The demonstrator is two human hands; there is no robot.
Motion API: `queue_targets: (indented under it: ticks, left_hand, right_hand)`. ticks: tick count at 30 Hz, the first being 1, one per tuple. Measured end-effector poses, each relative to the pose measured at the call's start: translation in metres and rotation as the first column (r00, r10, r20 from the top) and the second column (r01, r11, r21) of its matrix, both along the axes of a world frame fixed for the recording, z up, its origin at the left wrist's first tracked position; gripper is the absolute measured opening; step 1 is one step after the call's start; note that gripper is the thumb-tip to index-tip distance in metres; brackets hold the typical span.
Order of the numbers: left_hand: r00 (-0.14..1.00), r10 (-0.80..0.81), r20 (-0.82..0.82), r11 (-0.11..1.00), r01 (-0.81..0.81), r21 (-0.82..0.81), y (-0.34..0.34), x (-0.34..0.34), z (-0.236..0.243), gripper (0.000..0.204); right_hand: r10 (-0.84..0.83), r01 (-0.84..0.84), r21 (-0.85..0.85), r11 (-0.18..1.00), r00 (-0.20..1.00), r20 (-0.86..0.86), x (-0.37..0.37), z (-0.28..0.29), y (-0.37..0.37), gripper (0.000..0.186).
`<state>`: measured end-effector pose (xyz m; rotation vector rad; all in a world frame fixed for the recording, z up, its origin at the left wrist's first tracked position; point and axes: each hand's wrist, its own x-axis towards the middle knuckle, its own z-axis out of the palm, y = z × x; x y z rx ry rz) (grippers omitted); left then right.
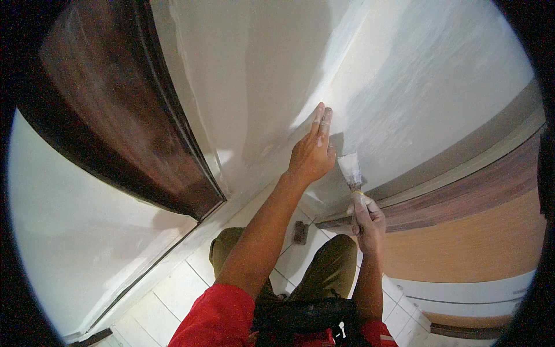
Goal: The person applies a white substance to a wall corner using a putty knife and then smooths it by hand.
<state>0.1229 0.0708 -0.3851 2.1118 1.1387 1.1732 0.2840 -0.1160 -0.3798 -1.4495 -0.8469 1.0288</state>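
Note:
My left hand reaches up to the corner where two pale walls meet. Its first two fingers are stretched out against the corner, with white smears on them, and nothing shows in its grip. Lower and to the right, my right hand is closed round the handle of a putty knife. The blade points upward and carries white paste. It is close to the right wall; whether it touches cannot be made out. White patches streak this wall and the left wall.
A dark wooden door frame stands at the left. Along the right runs wooden furniture with brown and white panels. A small dark block lies on the white tiled floor, near my knees.

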Motion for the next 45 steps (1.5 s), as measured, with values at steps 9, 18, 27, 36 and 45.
queue_targets:
  ticks: [9,18,27,36,45]
  left_hand:
    - [0.974,-0.107,-0.202,0.953,0.042,-0.299,0.012,0.019,-0.027,0.104]
    - [0.985,-0.098,-0.141,0.915,0.033,-0.403,0.02,0.046,-0.056,0.107]
    - [0.989,-0.051,0.142,0.717,0.135,-0.684,0.043,0.057,-0.107,0.111]
    - [0.835,0.162,0.526,0.617,0.33,-0.714,0.045,0.041,-0.049,0.076]
    - [0.96,0.053,0.276,0.934,0.05,-0.353,0.01,0.057,-0.071,0.052]
  right_hand:
    - [-0.003,-0.002,-0.055,0.998,0.996,-0.09,0.017,-0.041,-0.004,0.031]
    - [-0.014,0.011,-0.033,0.999,0.996,-0.09,0.03,-0.053,-0.016,0.032]
    - [-0.095,0.086,-0.095,0.992,0.991,-0.094,0.023,-0.041,-0.036,0.035]
    - [-0.05,0.05,-0.133,0.99,0.999,0.001,0.021,-0.041,-0.051,0.033]
    - [-0.042,0.065,-0.084,0.994,0.967,0.251,0.023,-0.015,0.002,0.025]
